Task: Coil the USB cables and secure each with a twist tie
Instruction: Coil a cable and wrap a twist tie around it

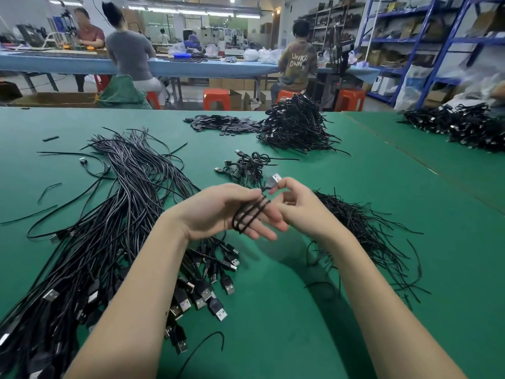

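Cable (250, 214) wraps left hand (232, 212) in three loops; right hand (293, 202) pinches plug (274, 179).

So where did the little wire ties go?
In the head view, the pile of twist ties lies on the green table, just right of the right hand and nearer than the small heap of coiled cables.

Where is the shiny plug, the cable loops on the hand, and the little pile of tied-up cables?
Silver USB plug (276, 177): head view, metal tip.
Black coiled cable (250, 213): head view, loops across fingers.
Small pile of tied black cables (246, 165): head view, centre.
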Tool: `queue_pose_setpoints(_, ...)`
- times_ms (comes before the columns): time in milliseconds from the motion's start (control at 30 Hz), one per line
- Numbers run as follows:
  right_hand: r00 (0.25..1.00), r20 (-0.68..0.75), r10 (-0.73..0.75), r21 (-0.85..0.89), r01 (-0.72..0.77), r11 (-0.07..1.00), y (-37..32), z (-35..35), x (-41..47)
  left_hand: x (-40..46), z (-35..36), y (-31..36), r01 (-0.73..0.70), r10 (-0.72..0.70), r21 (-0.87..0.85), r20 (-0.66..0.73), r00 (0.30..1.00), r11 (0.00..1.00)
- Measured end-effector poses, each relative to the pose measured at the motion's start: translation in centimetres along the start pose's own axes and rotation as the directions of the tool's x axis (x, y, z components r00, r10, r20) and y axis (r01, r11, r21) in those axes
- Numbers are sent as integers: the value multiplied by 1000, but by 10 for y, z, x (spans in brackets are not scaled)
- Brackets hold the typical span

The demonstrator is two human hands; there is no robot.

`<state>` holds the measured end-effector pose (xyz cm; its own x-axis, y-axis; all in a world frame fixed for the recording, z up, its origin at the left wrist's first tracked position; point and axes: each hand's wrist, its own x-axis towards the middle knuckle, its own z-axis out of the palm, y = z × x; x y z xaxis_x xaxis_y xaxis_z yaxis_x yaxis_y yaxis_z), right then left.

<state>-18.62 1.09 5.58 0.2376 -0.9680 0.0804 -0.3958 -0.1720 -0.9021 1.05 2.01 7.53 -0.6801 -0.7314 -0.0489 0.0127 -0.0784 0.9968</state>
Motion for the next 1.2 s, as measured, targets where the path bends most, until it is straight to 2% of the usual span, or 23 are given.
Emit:
queue_pose_setpoints(67, 1000, 7, 31, 132, -31, 991, -9, 0, 1, 7, 2, -3, 102, -95, 87, -77, 992, 991)
queue_pose_setpoints(133, 998, -18, 57, 156, -54, 986, -16, 3, 1, 15, 4, -8, 157, -126, 146, -203, 971, 977)
queue_pose_setpoints(267, 984, -174, 44, -122, -66, 990, -25, 1, 0, 20, 5, -12, 165, -90, 216, -321, 943, 962)
queue_pose_setpoints(333, 986, -153, 62, -140, -84, 987, -29, -3, -1, 21, 6, -14, 167, -71, 255, -348, 935, 952)
queue_pose_setpoints(400, 988, -103, 112, -66, -119, 991, -31, -5, -2, 23, 9, -15, 142, -32, 260, -386, 922, 955)
queue_pose_setpoints(533, 995, -10, 102, 126, -100, 987, -36, -1, -4, 29, 16, -14, -42, 67, 59, -505, 860, 997)
queue_pose_setpoints(633, 996, 27, 81, 270, -85, 959, -36, 0, -6, 32, 21, -11, -171, 90, -112, -513, 854, 979)
queue_pose_setpoints(733, 995, 65, 76, 341, -94, 936, -34, -2, -8, 35, 24, -10, -254, 94, -222, -550, 830, 941)
queue_pose_setpoints(800, 998, 25, 56, 297, -61, 953, -31, -1, -10, 39, 27, -11, -290, 92, -255, -584, 806, 922)
queue_pose_setpoints(900, 989, -133, -71, -33, 68, 997, -25, 6, -9, 49, 33, -14, -327, 46, -307, -663, 747, 894)
queue_pose_setpoints(967, 975, -175, -139, -143, 114, 983, -22, 11, -8, 55, 35, -16, -355, 11, -346, -703, 711, 868)
queue_pose_setpoints(1033, 987, -130, -94, -115, 79, 990, -19, 10, -6, 55, 33, -17, -424, 5, -384, -736, 677, 820)
queue_pose_setpoints(1100, 998, -55, -6, 22, 7, 1000, -16, 6, -5, 53, 26, -16, -506, 27, -396, -767, 641, 767)
queue_pose_setpoints(1200, 999, -35, 31, 105, -27, 994, -13, 0, -6, 52, 23, -15, -533, 45, -407, -763, 645, 741)
